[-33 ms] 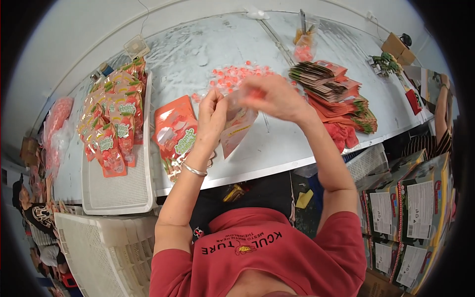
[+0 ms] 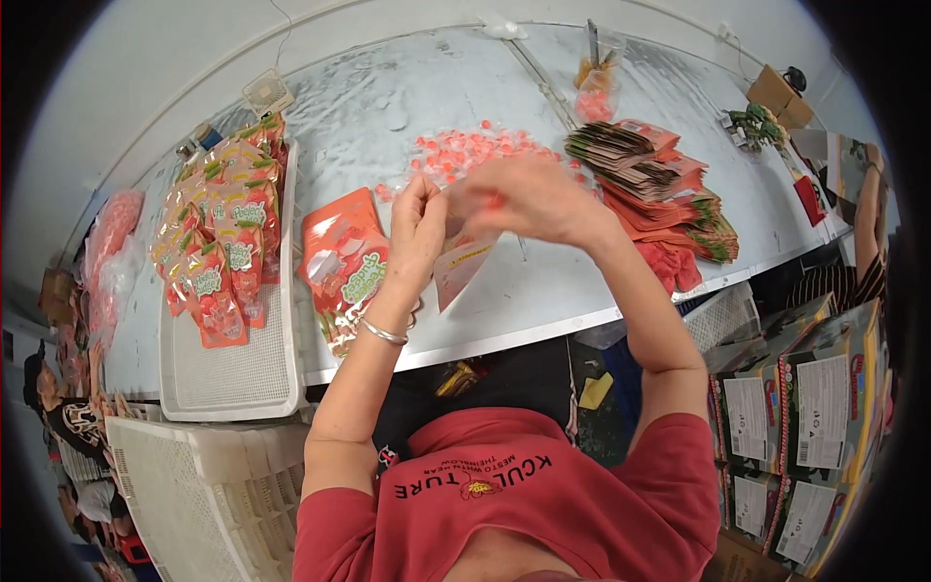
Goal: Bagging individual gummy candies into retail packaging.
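Observation:
My left hand point(image 2: 420, 225) is closed, pinching the upper edge of a pink-and-clear pouch point(image 2: 462, 272) that hangs tilted above the table. My right hand point(image 2: 538, 199) is bent over the pouch's top, its fingers smeared by motion. Some pink point(image 2: 493, 201) shows at those fingers; whether they grip it I cannot make out. Just beyond both hands lies a loose spread of small pink pieces in clear wrappers point(image 2: 465, 150). Several printed red pouches point(image 2: 344, 257) lie beside my left forearm. To the right of my right hand are stacks of flat pouches point(image 2: 645, 179).
A white mesh tray point(image 2: 233, 383) on the left holds a heap of filled pouches point(image 2: 218, 228). A red cloth point(image 2: 669, 267) lies near the table's front edge. Stacked white crates point(image 2: 194, 485) stand lower left, printed cartons point(image 2: 815, 417) lower right. Other people show at both sides.
My right hand has dropped slightly over the pouch's top, and the pink at its fingers has moved down with it. My left hand stays in place on the pouch.

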A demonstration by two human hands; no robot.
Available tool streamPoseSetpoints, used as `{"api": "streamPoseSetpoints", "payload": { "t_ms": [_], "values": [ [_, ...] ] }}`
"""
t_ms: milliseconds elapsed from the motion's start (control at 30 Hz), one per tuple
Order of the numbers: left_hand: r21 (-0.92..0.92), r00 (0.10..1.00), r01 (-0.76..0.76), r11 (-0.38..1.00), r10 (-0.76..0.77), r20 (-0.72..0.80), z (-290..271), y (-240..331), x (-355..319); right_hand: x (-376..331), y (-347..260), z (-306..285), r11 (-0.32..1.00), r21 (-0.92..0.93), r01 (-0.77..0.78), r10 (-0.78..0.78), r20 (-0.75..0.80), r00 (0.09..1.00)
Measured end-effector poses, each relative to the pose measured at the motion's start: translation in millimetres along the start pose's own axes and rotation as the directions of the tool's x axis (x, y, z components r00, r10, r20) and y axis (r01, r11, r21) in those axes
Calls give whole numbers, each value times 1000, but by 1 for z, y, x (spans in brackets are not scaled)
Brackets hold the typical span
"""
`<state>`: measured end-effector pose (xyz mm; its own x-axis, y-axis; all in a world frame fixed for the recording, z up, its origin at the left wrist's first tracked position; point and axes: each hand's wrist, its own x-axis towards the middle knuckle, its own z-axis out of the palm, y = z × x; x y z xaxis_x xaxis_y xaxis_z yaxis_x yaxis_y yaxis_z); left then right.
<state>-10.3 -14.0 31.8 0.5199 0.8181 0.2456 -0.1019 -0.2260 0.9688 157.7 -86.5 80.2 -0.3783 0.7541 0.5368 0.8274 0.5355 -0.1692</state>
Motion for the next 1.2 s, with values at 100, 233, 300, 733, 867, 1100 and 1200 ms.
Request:
{"api": "streamPoseSetpoints", "payload": {
  "t_ms": [100,233,300,733,867,1100,1200],
  "values": [
    [93,999,-23,995,27,-43,6,-7,1,2,0,-5,1000,1,9,-9,-56,998],
    [85,997,7,996,0,-76,8,-10,-1,16,1,-11,635,634,-440,461,146,875],
    [67,998,7,998,-3,-69,18,-15,2,22,1,21,282,937,-206,762,-88,641],
    [-429,951,300,852,-302,66,1,-26,0,-16,-23,33,975,8,-220,212,240,947],
    [-140,978,-15,990,-14,-207,-9,-18,21,-5,-29,-3,921,323,-217,87,372,924],
    [-212,951,147,966,-79,300,-12,-3,1,-6,-40,-37,959,280,-51,-24,258,966],
    [-26,971,32,999,-25,237,-7,-22,-7,4,-37,-18,959,215,-186,-7,670,742]
  ]
}}
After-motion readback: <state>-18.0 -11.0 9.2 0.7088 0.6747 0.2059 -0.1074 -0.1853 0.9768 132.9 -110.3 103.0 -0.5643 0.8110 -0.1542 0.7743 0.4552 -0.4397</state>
